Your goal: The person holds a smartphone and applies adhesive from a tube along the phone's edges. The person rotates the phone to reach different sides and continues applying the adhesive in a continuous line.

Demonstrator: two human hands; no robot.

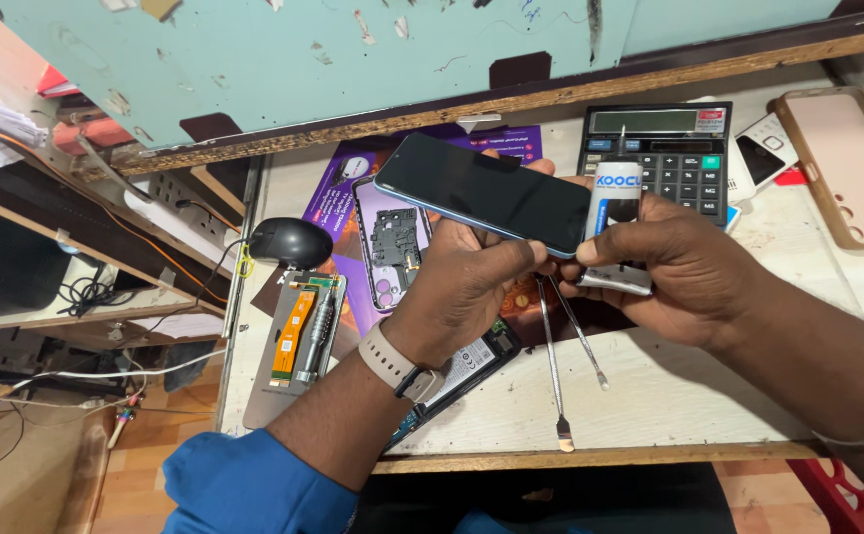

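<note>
Our left hand (pixel 461 282) grips the dark smartphone (pixel 486 193) from below, tilted. Our right hand (pixel 684 267) pinches a small glue tube (pixel 615 203) at its edge, above the metal pry tools (pixel 555 366).

Left fingers (pixel 511 252) mostly hidden beneath the dark phone (pixel 486 193). Lower end of the small white tube (pixel 615 213) covered by the right hand (pixel 684 272). Battery (pixel 466 366) half buried under the left wrist. Calculator (pixel 664 148) keys too small to read. Pink phone case (pixel 842 168) cut off at the right edge. Right forearm cropped at the corner.
</note>
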